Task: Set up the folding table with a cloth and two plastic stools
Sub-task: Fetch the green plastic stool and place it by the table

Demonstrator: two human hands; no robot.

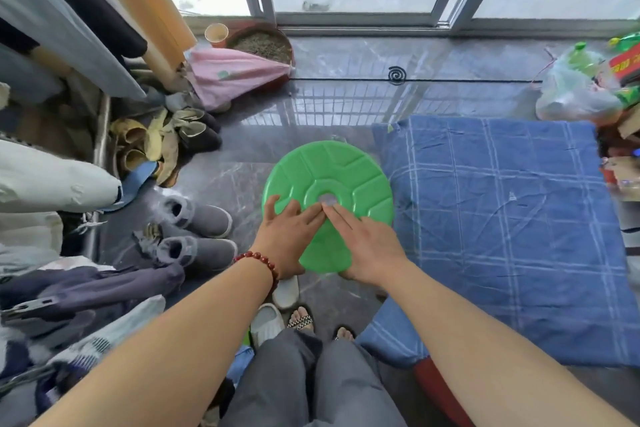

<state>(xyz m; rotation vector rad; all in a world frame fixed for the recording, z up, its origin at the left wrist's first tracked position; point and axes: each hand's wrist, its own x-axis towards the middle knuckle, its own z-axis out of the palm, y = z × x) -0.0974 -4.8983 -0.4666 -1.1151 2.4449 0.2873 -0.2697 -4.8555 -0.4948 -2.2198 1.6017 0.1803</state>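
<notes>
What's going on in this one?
A person presses the left hand and right hand flat on the green stool, fingertips meeting near its centre hole. The stool is just left of the blue cloth, already spread out. A red object at the bottom edge may be the second stool; too little shows.

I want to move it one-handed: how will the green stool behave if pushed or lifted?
The green stool is probably stiff: its ribbed seat shows no sag under the left hand and right hand resting flat on it. Likely light for its size, being moulded plastic. On the glossy floor it may slide easily when pushed.
</notes>
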